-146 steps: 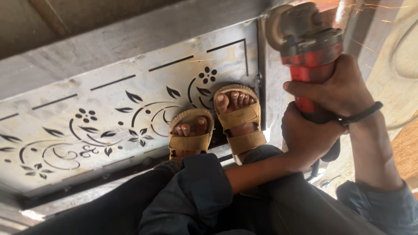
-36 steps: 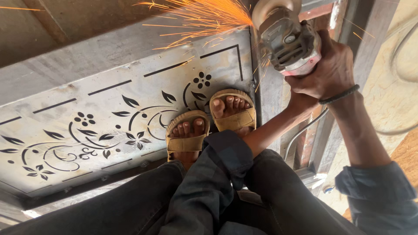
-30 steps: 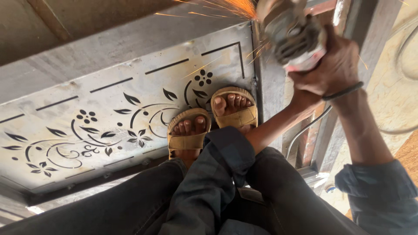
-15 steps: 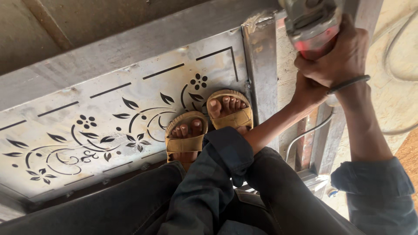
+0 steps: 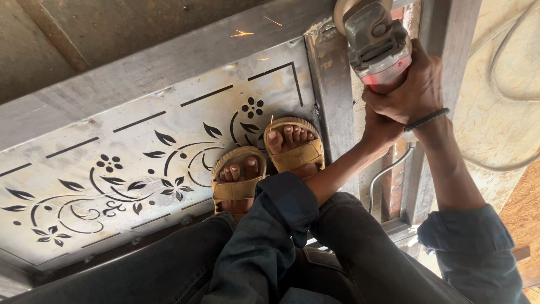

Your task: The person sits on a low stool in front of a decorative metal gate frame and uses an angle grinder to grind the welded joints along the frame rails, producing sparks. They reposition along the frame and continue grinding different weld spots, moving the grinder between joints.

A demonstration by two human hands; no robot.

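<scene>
While gripped, grinder [image 5: 376,42] at frame edge [image 5: 332,101]

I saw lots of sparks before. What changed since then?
The big spray of sparks has shrunk to a few. The grinder shifted a little along the frame. Both hands, right and left, still grip it; the sandalled feet stayed put.

Bare, dusty concrete floor [image 5: 506,129] lies in daylight on the right, a grey cable [image 5: 509,67] looping across it; a brown board corner [image 5: 523,225] shows lower right.
</scene>
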